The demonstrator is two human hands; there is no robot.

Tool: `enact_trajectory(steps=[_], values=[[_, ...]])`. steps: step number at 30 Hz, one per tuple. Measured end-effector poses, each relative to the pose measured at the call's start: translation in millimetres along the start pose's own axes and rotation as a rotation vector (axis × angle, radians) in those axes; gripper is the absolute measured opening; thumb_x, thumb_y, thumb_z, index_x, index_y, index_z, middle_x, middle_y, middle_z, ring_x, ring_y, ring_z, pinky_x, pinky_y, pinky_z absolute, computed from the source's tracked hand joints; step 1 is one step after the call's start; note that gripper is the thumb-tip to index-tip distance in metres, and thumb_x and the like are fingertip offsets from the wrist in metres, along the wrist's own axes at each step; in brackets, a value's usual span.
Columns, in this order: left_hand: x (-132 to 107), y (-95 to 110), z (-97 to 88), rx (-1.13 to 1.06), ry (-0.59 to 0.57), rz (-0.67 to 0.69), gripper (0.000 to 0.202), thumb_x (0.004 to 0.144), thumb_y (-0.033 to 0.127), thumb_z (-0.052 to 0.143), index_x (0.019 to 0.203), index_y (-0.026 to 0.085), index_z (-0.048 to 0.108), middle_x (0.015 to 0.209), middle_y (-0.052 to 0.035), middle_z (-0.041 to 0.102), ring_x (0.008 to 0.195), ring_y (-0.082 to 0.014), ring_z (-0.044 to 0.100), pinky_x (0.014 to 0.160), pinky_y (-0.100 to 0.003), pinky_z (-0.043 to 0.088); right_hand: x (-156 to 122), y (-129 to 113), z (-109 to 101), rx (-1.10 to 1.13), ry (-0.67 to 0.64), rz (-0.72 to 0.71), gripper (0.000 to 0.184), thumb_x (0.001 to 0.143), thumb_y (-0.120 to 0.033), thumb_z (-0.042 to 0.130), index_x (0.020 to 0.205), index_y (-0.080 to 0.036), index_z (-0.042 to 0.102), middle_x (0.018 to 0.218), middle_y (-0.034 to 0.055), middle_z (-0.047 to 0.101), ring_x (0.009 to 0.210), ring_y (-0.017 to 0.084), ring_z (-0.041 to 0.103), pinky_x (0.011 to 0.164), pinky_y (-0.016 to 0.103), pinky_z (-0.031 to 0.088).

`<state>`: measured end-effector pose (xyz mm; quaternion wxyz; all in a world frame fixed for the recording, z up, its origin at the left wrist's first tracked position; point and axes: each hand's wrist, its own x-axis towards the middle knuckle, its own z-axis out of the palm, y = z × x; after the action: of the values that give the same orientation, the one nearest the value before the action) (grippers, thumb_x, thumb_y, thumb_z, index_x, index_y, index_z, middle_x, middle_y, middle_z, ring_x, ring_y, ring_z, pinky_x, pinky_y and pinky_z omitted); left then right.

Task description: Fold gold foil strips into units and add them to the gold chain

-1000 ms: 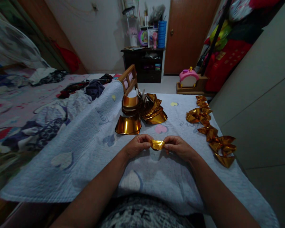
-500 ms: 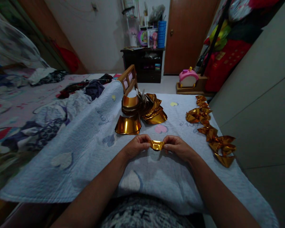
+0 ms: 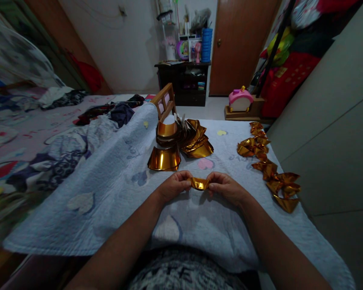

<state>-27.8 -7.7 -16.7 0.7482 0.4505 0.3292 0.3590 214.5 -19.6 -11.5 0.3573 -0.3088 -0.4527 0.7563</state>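
Note:
Between my hands is a small folded piece of shiny gold foil paper (image 3: 199, 183), shaped like a shallow boat. My left hand (image 3: 176, 186) pinches its left end, and my right hand (image 3: 225, 187) pinches its right end. Fingers and thumbs cover both tips of the piece. Beyond my hands lie fanned stacks of gold foil sheets (image 3: 164, 158), curved and overlapping. Off to the right, several folded gold foil pieces (image 3: 271, 172) lie in a loose row along the edge of the cloth.
A pale blue quilted cloth (image 3: 124, 209) with heart prints covers the surface. At its far side stands a wooden chair back (image 3: 167, 100). Rumpled clothes (image 3: 66, 149) lie on a bed to the left. A pink toy (image 3: 240, 100) sits beyond the far edge, and a pale cabinet (image 3: 335, 133) flanks the right.
The gold foil piece is tilted slightly differently between my fingers. Both hands keep their pinch and have barely moved; the whole view has shifted a little.

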Motion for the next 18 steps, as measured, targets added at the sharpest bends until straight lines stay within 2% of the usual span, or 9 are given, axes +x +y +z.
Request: enact_trajectory(steps=[8, 18], values=[[1.2, -3.9, -3.5, 0.061, -0.021, 0.034, 0.041, 0.063, 0.043, 0.091, 0.077, 0.014, 0.065, 0.071, 0.0004, 0.06, 0.062, -0.0095, 0.048, 0.059, -0.021, 0.033, 0.3, 1.1, -0.3, -0.036, -0.012, -0.016, 0.03, 0.073, -0.037, 0.087, 0.083, -0.017, 0.066, 0.069, -0.0014, 0.065, 0.059, 0.01, 0.058, 0.058, 0.024, 0.046], [0.6, -4.0, 0.6, 0.055, 0.036, 0.053, 0.034, 0.067, 0.032, 0.089, 0.085, 0.015, 0.065, 0.079, -0.0001, 0.062, 0.062, -0.0086, 0.051, 0.059, -0.02, 0.038, 2.8, 4.0, -3.3, -0.118, -0.003, -0.057, 0.026, 0.076, -0.036, 0.084, 0.083, -0.018, 0.067, 0.069, -0.0006, 0.065, 0.06, 0.012, 0.057, 0.061, 0.026, 0.045]])
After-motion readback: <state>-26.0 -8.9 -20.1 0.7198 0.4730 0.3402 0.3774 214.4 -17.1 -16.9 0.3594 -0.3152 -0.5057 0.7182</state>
